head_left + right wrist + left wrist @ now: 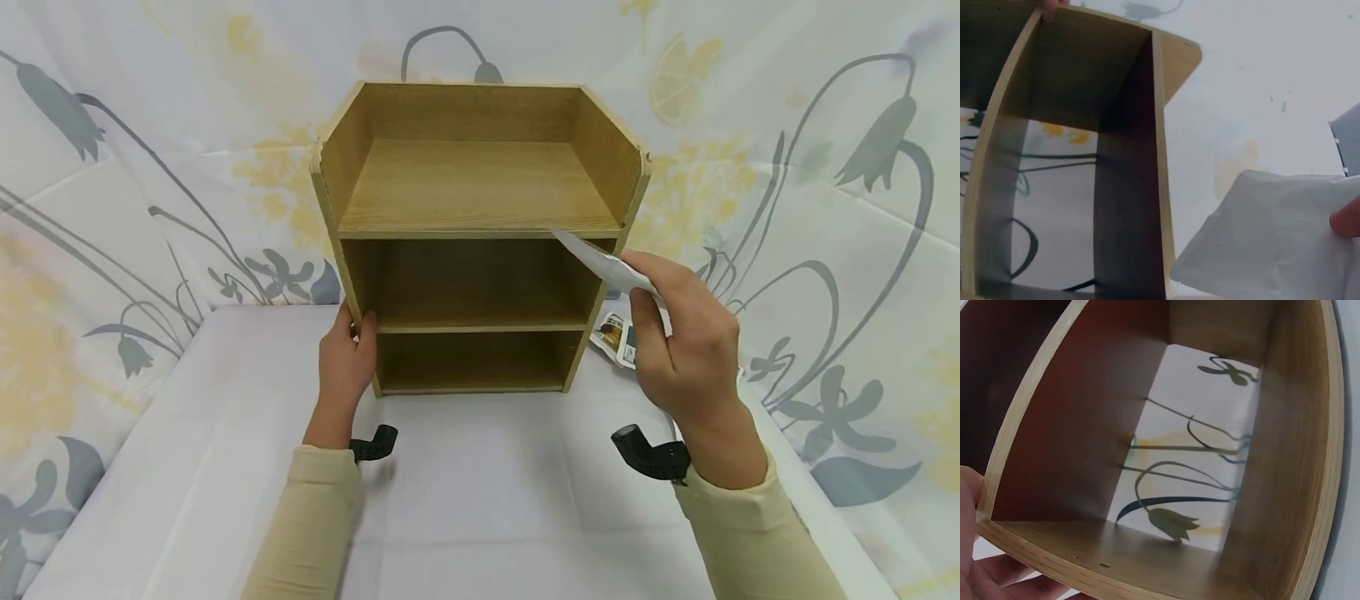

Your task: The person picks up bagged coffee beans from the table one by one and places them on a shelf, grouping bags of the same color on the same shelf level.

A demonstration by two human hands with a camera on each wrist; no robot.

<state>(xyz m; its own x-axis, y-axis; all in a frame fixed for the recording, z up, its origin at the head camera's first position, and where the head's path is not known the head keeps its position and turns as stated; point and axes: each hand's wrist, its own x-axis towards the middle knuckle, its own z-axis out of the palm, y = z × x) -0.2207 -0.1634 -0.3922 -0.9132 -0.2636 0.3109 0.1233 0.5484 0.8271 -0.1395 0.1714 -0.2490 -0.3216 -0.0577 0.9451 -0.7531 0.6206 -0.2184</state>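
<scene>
A small wooden shelf unit (pixel 480 187) with a walled top and two compartments below stands in the middle of the head view. My left hand (pixel 347 358) grips the edge of its left side panel, the thumb on the inner side. In the left wrist view, fingers (pixel 1007 569) show beneath the wooden edge. To the right of the unit, my right hand (pixel 690 350) pinches a flat white packet (pixel 609 268) between thumb and fingers. The packet's tip is in front of the middle compartment's upper right. The right wrist view shows the packet's plain white face (pixel 1272 237).
Behind the right hand, a printed packet (pixel 615 340) lies on the white tabletop (pixel 480 500) beside the unit's right side; my hand partly hides that area. Floral cloth (pixel 825 250) hangs behind and at both sides.
</scene>
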